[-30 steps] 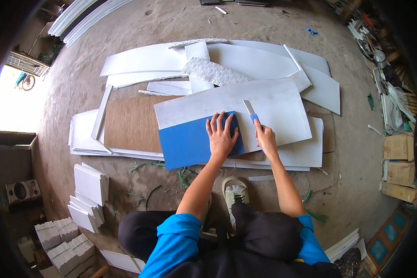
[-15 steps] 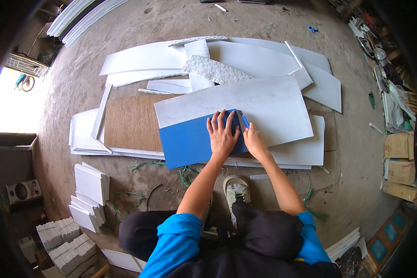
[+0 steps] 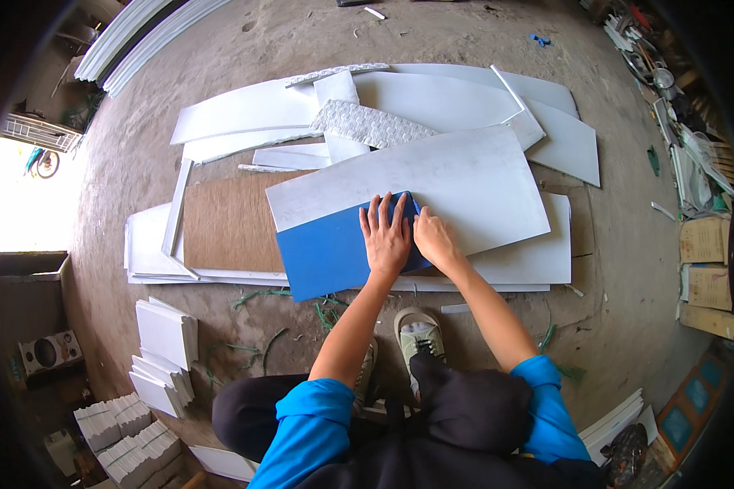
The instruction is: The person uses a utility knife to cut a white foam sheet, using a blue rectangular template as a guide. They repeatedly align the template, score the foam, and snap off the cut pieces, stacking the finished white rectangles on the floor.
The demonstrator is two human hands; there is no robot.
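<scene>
A blue rectangular panel (image 3: 318,257) lies on a larger white sheet (image 3: 473,175). My left hand (image 3: 385,243) is pressed flat on the panel near its right end, fingers spread. Just beside it, my right hand (image 3: 436,240) is closed round a blue utility knife (image 3: 417,208). Most of the knife is hidden by the fingers. Its visible part is at the panel's right edge, over the white sheet; whether the blade touches the sheet cannot be made out.
A brown wooden board (image 3: 232,224) lies under the white sheet's left side. Beyond are white offcuts and a textured white strip (image 3: 371,122). Stacked white pieces (image 3: 167,334) stand at the left, cardboard boxes (image 3: 704,240) at the right. Green string (image 3: 261,293) lies on the floor.
My right hand has shifted left with the knife, close up against the blue panel's edge and my left hand. The left hand stays spread on the panel.
</scene>
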